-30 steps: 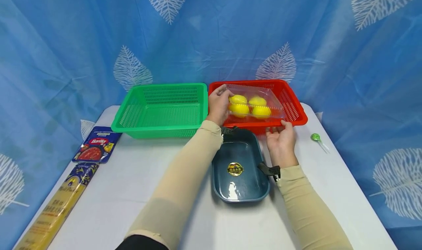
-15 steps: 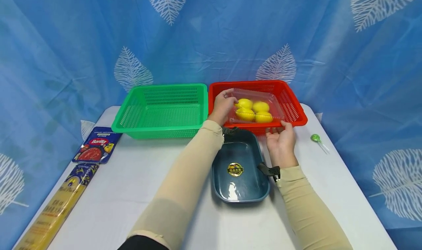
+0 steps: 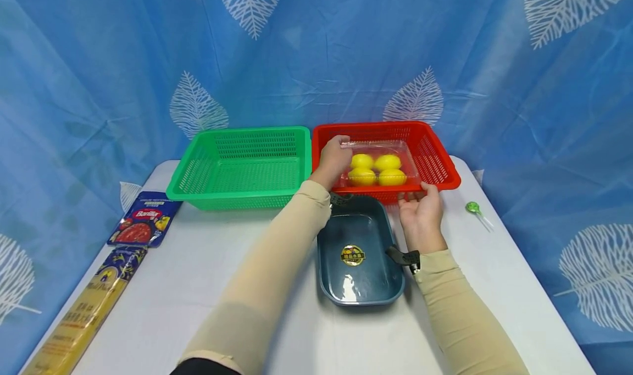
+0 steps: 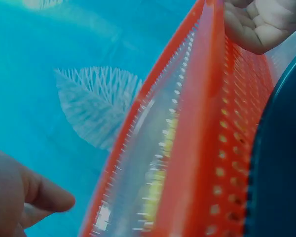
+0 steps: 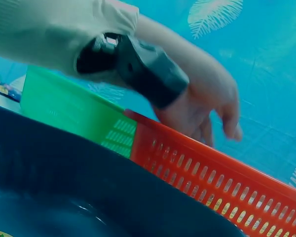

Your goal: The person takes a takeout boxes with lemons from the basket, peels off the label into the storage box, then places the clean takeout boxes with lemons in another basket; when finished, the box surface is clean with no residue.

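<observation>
A clear plastic box (image 3: 410, 169) with several lemons (image 3: 388, 162) lies inside the red basket (image 3: 440, 160). My left hand (image 3: 334, 159) is over the basket's left part, at the box's left edge in the head view. In the left wrist view, the fingers of that left hand (image 4: 34, 192) hang apart from the box, loosely bent. At the basket's front right rim, my right hand (image 3: 422, 218) holds on palm up, thumb at the rim and fingers against the outer wall. The left wrist view shows this right hand (image 4: 261, 22) at the rim too.
A green basket (image 3: 237, 193) stands left of the red one. In front is a dark blue tray (image 3: 361, 279) with a gold sticker. A Barilla pouch (image 3: 143, 221) and a pack of spaghetti (image 3: 84, 314) lie at the left edge, a green lollipop (image 3: 473, 207) at the right.
The lemon box has gone from tilted to lying lower and flatter in the red basket. My left hand moved down with it and its fingers came off the box. The right hand stayed put.
</observation>
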Action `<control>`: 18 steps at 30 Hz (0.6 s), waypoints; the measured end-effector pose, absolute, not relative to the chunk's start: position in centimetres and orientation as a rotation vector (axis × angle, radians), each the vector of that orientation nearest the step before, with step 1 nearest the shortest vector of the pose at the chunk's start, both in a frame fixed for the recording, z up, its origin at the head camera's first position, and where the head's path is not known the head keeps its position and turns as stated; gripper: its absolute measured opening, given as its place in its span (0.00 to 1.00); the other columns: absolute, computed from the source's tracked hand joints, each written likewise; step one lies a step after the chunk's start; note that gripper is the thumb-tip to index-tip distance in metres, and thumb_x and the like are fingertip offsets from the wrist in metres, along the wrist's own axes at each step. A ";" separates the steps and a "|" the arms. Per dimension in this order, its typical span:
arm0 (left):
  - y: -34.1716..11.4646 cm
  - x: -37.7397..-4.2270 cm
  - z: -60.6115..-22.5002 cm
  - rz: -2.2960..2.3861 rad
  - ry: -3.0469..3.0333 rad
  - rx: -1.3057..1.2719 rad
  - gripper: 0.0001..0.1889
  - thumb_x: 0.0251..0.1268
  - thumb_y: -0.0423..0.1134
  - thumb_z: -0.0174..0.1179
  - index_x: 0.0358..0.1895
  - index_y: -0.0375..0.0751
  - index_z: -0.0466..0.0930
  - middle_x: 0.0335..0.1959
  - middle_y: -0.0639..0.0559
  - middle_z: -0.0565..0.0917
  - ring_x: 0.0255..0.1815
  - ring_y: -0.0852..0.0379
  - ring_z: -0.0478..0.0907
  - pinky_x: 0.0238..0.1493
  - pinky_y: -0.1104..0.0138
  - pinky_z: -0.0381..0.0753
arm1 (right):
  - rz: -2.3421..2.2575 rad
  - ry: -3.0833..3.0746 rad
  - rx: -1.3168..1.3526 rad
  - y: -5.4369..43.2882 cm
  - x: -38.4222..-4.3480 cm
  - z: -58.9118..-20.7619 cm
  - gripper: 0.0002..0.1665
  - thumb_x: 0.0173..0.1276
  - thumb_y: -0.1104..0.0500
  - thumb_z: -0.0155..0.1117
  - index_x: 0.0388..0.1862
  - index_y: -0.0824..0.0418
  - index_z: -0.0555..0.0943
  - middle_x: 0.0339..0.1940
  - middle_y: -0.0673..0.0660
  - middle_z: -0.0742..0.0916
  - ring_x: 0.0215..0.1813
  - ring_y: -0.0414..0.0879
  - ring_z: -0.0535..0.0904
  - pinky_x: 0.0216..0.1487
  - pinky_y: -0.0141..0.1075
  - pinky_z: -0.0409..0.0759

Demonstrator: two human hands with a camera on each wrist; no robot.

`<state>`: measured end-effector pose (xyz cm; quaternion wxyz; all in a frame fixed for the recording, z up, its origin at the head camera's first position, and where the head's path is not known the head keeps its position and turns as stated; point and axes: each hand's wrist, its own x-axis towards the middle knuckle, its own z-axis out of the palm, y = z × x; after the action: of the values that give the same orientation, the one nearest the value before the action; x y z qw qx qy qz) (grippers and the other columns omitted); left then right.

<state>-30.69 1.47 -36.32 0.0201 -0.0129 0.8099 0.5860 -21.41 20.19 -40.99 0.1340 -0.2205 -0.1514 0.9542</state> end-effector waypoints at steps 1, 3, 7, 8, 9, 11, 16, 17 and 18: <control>1.3 -30.5 -35.8 1.775 2.552 -0.005 0.26 0.76 0.32 0.58 0.75 0.43 0.72 0.59 0.46 0.79 0.22 0.52 0.73 0.40 0.59 0.88 | 2.765 -0.441 -0.635 20.2 -21.4 -41.0 0.36 0.80 0.63 0.58 0.82 0.48 0.61 0.74 0.52 0.73 0.76 0.49 0.65 0.62 0.39 0.77; 0.9 -30.0 -34.8 1.689 2.626 0.083 0.26 0.77 0.35 0.60 0.75 0.44 0.72 0.59 0.46 0.80 0.20 0.52 0.72 0.36 0.62 0.86 | 2.767 -0.443 -0.629 20.2 -21.4 -41.0 0.36 0.80 0.63 0.58 0.82 0.48 0.61 0.74 0.53 0.73 0.76 0.49 0.65 0.66 0.40 0.75; -0.9 -28.9 -33.1 1.492 2.739 0.241 0.27 0.76 0.39 0.63 0.75 0.44 0.73 0.64 0.48 0.80 0.32 0.53 0.79 0.41 0.65 0.86 | 2.766 -0.461 -0.627 19.9 -21.4 -41.1 0.36 0.80 0.63 0.58 0.82 0.49 0.62 0.74 0.53 0.74 0.76 0.49 0.65 0.65 0.40 0.76; -1.4 -28.6 -32.7 1.441 2.758 0.284 0.27 0.76 0.40 0.64 0.75 0.43 0.73 0.65 0.48 0.80 0.37 0.54 0.79 0.44 0.65 0.86 | 2.765 -0.475 -0.626 19.9 -21.4 -41.1 0.36 0.80 0.63 0.58 0.82 0.49 0.62 0.73 0.53 0.74 0.76 0.49 0.65 0.64 0.40 0.77; -1.9 -28.3 -32.3 1.387 2.766 0.320 0.27 0.76 0.41 0.64 0.75 0.43 0.73 0.65 0.47 0.79 0.41 0.54 0.80 0.47 0.64 0.86 | 2.762 -0.485 -0.625 19.9 -21.4 -41.1 0.36 0.80 0.63 0.58 0.82 0.49 0.62 0.73 0.53 0.74 0.76 0.49 0.65 0.62 0.40 0.77; -3.0 -27.7 -31.4 1.280 2.771 0.402 0.28 0.76 0.43 0.64 0.75 0.42 0.73 0.68 0.48 0.78 0.50 0.54 0.79 0.54 0.62 0.84 | 2.757 -0.491 -0.621 19.9 -21.4 -41.2 0.36 0.79 0.63 0.58 0.82 0.49 0.62 0.73 0.53 0.74 0.76 0.49 0.65 0.62 0.40 0.77; -5.6 -25.9 -29.6 0.961 2.881 0.605 0.29 0.77 0.47 0.64 0.75 0.41 0.73 0.76 0.45 0.70 0.72 0.48 0.68 0.69 0.54 0.74 | 2.753 -0.450 -0.625 20.0 -21.4 -41.2 0.37 0.77 0.65 0.60 0.81 0.50 0.63 0.71 0.53 0.76 0.75 0.49 0.66 0.68 0.42 0.74; -6.2 -25.5 -29.5 0.901 2.913 0.620 0.29 0.76 0.47 0.64 0.75 0.41 0.73 0.78 0.45 0.67 0.77 0.47 0.63 0.71 0.53 0.72 | 2.752 -0.449 -0.626 20.0 -21.4 -41.2 0.37 0.77 0.65 0.61 0.81 0.50 0.63 0.71 0.53 0.76 0.75 0.49 0.66 0.68 0.42 0.73; -6.9 -25.0 -29.4 0.854 2.939 0.632 0.30 0.76 0.48 0.64 0.75 0.41 0.73 0.79 0.44 0.65 0.80 0.45 0.58 0.73 0.51 0.69 | 2.753 -0.453 -0.627 20.0 -21.4 -41.1 0.37 0.77 0.65 0.61 0.81 0.50 0.63 0.71 0.53 0.76 0.75 0.49 0.66 0.69 0.42 0.73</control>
<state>-25.04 -6.90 -29.44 0.0084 0.2021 0.9404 0.2733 -21.39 20.00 -41.12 0.1404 -0.2171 -0.1570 0.9532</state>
